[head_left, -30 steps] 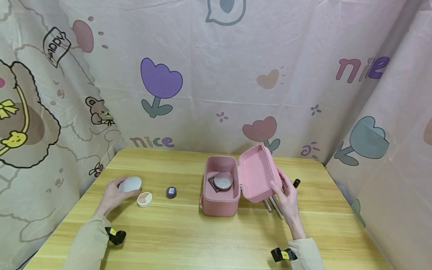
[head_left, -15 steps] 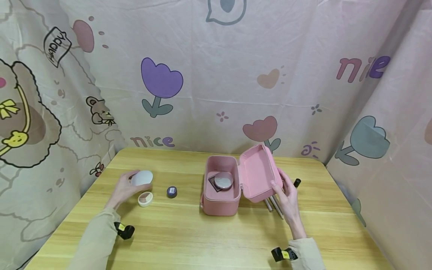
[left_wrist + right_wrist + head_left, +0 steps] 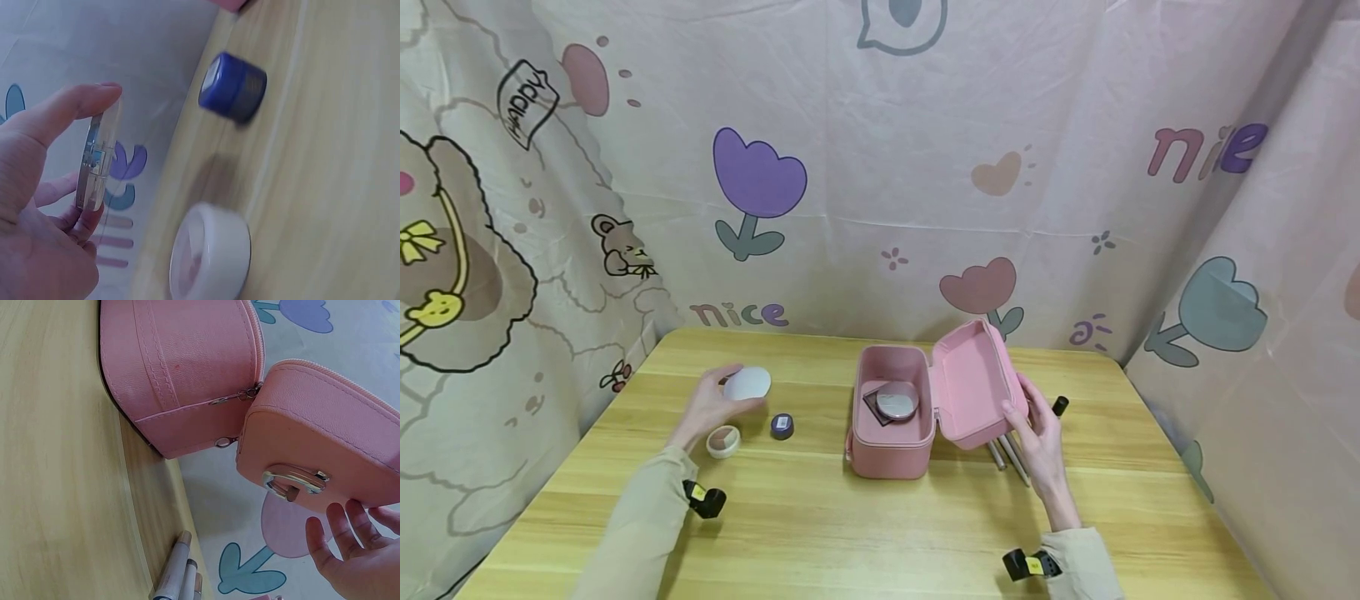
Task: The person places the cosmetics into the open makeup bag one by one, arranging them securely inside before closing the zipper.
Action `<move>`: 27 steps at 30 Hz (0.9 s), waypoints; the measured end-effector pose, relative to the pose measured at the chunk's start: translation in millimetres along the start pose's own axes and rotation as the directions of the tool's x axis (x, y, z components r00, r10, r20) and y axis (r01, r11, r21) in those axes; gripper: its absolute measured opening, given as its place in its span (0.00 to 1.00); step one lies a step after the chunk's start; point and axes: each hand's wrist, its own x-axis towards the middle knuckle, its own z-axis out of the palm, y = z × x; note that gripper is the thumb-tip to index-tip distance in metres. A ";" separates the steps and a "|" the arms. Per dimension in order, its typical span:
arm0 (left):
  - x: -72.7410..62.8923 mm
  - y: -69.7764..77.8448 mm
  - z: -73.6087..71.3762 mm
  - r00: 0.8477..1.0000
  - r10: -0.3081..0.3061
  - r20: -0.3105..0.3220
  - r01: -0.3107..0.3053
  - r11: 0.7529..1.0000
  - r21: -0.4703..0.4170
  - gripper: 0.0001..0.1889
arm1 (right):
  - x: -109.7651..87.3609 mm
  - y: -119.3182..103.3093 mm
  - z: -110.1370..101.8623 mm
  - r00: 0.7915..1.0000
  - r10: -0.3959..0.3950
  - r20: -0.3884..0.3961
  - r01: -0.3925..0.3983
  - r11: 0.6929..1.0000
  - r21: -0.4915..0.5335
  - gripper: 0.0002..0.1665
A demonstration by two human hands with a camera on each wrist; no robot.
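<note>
My left hand pinches a round, flat makeup compact by its edge, thumb on one side and fingers on the other. The left wrist view shows this compact edge-on, raised off the table. Below the hand lies a round palette with pinkish-brown sections, and to its right a small dark blue jar. My right hand holds the raised lid of a pink cosmetic case, thumb at the rim and fingers behind. Inside the case are a round silvery compact and a dark square item.
Behind the lid lie several slim tubes, partly hidden, and a black-capped item. The wooden table ends at a patterned curtain at the back and sides. In the right wrist view, the lid's metal handle faces outward.
My left hand has carried the compact to the right and a little farther back, past the palette. My right hand and the case lid have stayed in place.
</note>
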 end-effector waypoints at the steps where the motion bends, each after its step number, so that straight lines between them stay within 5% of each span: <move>1: 1.2 2.9 2.2 1.000 -0.004 0.004 0.004 1.000 -0.006 0.45 | -0.1 0.0 -0.1 1.000 0.002 0.000 -0.002 1.000 0.000 0.34; 12: 13.6 25.1 22.7 0.999 -0.011 0.036 0.014 0.997 -0.081 0.46 | -0.1 -0.1 0.5 1.000 -0.010 0.003 0.010 1.000 -0.009 0.33; 27: 35.0 62.4 61.4 0.994 0.065 0.088 -0.056 0.992 -0.111 0.46 | -0.2 -0.4 0.4 1.000 -0.003 -0.010 0.003 1.000 -0.013 0.33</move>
